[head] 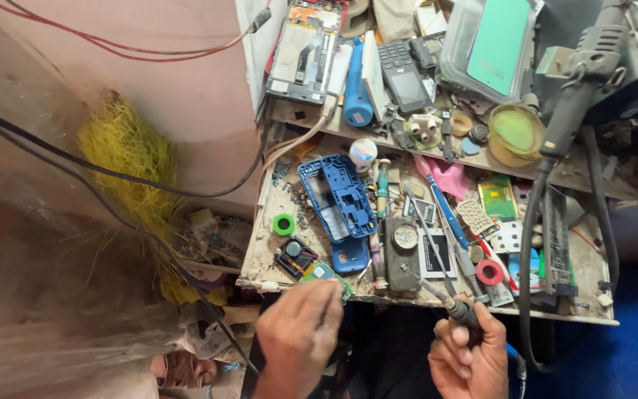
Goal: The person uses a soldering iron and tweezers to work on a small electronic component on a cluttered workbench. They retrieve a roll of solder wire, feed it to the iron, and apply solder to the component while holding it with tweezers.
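My left hand (298,325) pinches a small green circuit board (324,275) at the workbench's (437,304) front edge, steadying it. My right hand (474,351) is clenched around a soldering iron (444,301), tip angled toward the board. A blue phone frame (337,196) lies behind.

A blue phone frame (337,196) is lying at the bench's centre, a green tape roll (283,224) sitting at its nine o'clock; a red tape roll (489,272) is resting toward four o'clock, and a yellow broom (128,159) is leaning far at nine o'clock
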